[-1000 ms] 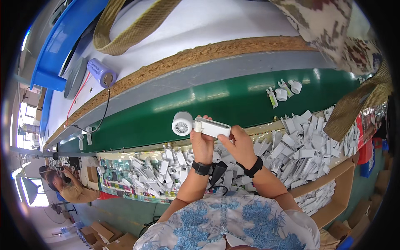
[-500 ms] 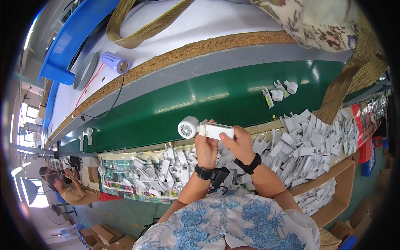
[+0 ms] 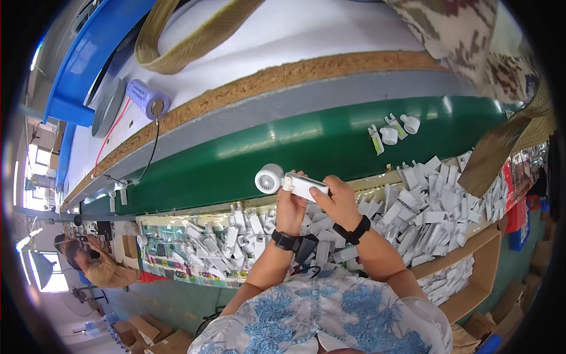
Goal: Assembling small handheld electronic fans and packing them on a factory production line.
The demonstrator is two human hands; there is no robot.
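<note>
Green conveyor belt point(image 3: 283, 147) runs at twelve o'clock. Left hand point(image 3: 290, 203) and right hand point(image 3: 341, 200) both pinch a white handheld fan point(image 3: 290, 182).

Bright, even light; glare on green belt point(image 3: 306, 147); fisheye-bent edges.

Wearing a short-sleeved top of white fabric printed with light blue floral pattern point(image 3: 330, 315), covering chest and shoulders along the lower edge. Leaving both forearms bare below the sleeves. Carrying a black wristband with a chunky rectangular black module point(image 3: 287, 241) on the left wrist, below the left hand point(image 3: 292, 206). Wearing a slimmer plain black band point(image 3: 352, 230) around the right wrist, below the right hand point(image 3: 341, 203).
</note>
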